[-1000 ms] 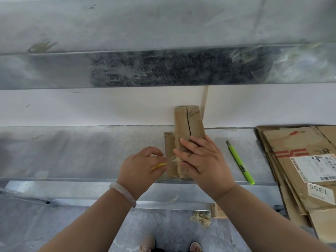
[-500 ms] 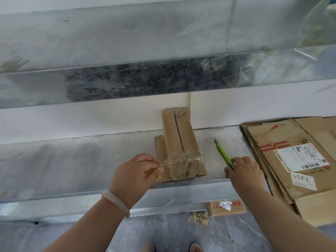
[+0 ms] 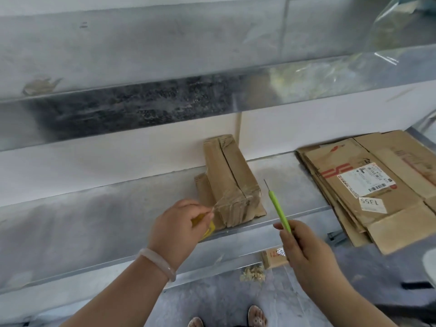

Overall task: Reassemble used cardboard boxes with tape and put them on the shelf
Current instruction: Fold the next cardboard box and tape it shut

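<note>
We see the small brown cardboard box point(image 3: 232, 182) on the grey metal shelf point(image 3: 94, 208), against the white wall, its near end wrapped in clear tape point(image 3: 236, 201). A strand of it runs to our left hand point(image 3: 177, 228), which is curled round a yellow tape holder point(image 3: 208, 230). Our right hand point(image 3: 304, 249), well apart, grips a slim green cutter point(image 3: 279, 212), blade up. To the right lies a stack of flattened brown cardboard boxes point(image 3: 389, 161) with a white shipping label point(image 3: 364, 179) and a tag reading 1355 point(image 3: 372, 204).
</note>
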